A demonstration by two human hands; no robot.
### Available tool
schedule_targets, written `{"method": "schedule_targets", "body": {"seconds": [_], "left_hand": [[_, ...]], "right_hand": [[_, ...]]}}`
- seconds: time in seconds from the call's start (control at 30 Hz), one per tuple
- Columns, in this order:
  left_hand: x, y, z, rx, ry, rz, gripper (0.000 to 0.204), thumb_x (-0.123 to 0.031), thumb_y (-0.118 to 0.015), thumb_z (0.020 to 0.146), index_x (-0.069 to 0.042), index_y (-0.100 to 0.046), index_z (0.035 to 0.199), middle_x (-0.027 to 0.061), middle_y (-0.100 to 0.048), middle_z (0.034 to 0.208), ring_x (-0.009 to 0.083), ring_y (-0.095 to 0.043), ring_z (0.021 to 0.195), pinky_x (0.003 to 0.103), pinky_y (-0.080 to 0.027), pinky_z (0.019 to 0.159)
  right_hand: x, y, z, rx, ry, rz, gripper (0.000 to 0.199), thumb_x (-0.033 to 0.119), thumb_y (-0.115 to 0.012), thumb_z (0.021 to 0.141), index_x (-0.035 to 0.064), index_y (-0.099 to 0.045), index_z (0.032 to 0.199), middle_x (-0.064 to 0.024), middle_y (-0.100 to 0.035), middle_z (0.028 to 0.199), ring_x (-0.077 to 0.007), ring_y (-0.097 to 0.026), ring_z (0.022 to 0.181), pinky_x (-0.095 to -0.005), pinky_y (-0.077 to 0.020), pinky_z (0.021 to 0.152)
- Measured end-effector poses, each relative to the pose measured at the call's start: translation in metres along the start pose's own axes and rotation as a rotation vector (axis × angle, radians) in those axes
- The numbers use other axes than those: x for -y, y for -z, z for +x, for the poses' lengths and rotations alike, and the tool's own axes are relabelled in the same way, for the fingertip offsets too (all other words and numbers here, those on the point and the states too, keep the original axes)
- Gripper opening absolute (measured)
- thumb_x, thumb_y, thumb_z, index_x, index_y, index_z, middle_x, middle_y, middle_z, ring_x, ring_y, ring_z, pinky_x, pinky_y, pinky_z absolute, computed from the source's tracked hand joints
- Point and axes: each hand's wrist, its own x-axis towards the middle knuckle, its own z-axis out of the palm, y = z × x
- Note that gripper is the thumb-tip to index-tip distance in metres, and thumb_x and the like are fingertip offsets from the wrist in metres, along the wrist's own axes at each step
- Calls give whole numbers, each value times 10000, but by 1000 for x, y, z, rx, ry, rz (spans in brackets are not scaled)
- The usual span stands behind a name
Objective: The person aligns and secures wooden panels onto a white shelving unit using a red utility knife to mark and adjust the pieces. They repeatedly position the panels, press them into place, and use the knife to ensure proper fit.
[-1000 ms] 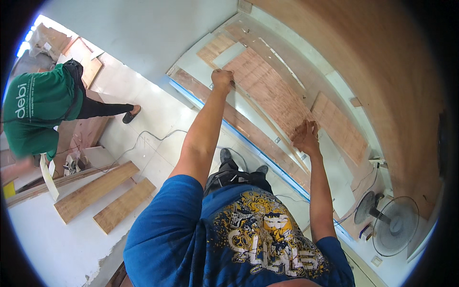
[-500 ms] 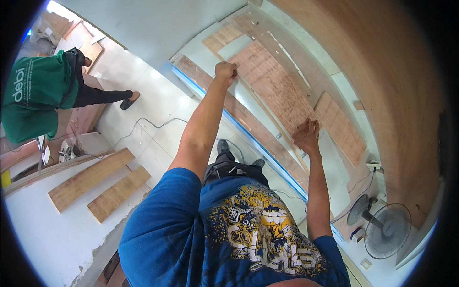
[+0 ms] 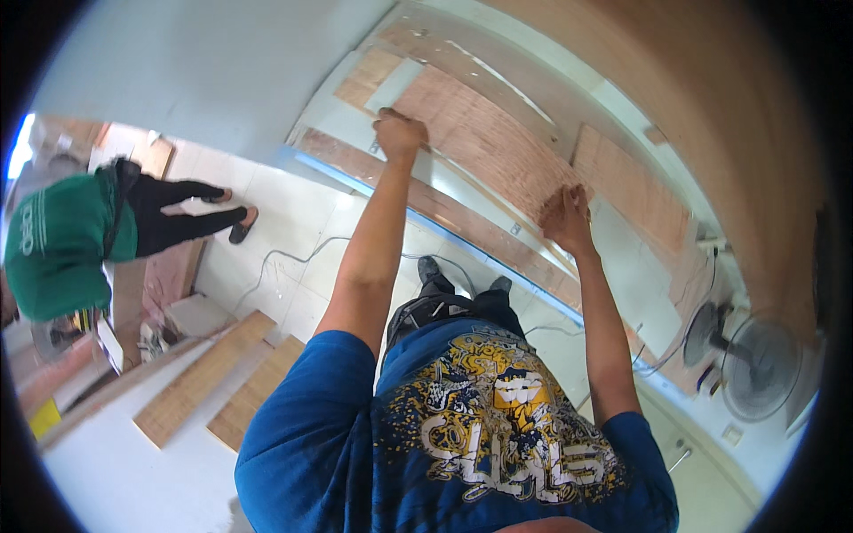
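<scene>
"Where's the reddish wood panel (image 3: pixel 484 124)?"
"On the counter (image 3: pixel 629 258), left hand (image 3: pixel 402 136) near its long edge, right hand (image 3: pixel 567 218) at its right end."
"Fingers?"
"Curled; I can't tell whether they're gripping."

I see one person in green (image 3: pixel 60 253) on the left and one person in blue (image 3: pixel 311 417) near, with one left hand (image 3: pixel 402 136) and one right hand (image 3: pixel 566 219). Two brown boards (image 3: pixel 206 377) lie near left; one fan (image 3: pixel 764 369) stands right.

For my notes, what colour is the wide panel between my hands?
The panel is reddish brown, faintly streaked; best in head view.
</scene>
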Motion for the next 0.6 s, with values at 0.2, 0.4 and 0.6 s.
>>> {"method": "schedule_targets", "body": {"seconds": [0.2,0.4,0.6], "left_hand": [[12,9,32,-18,-178,283,485,-247,-828,732,76,-663,1054,275,-657,1106,426,-662,985,475,-563,917],[-5,-9,40,264,-25,28,429,-278,-831,757,19,-716,1044,195,-722,967,355,-704,933,465,-588,889],[142,112,217,302,-339,65,300,-258,-707,862,-58,-688,638,79,-706,691,202,-612,577,438,-443,509]], "right_hand": [[1,-3,-6,-79,-34,148,1128,310,-896,675,59,-324,1615,-217,-62,1731,-416,-210,1575,-509,-195,1286],[-18,-25,-20,-120,-78,132,1160,353,-907,687,42,-293,1620,-213,-130,1725,-416,-207,1573,-509,-155,1296],[36,-33,37,-250,396,259,1105,416,-878,727,18,-328,1598,-253,-240,1688,-475,-215,1553,-539,-211,1272]]}}
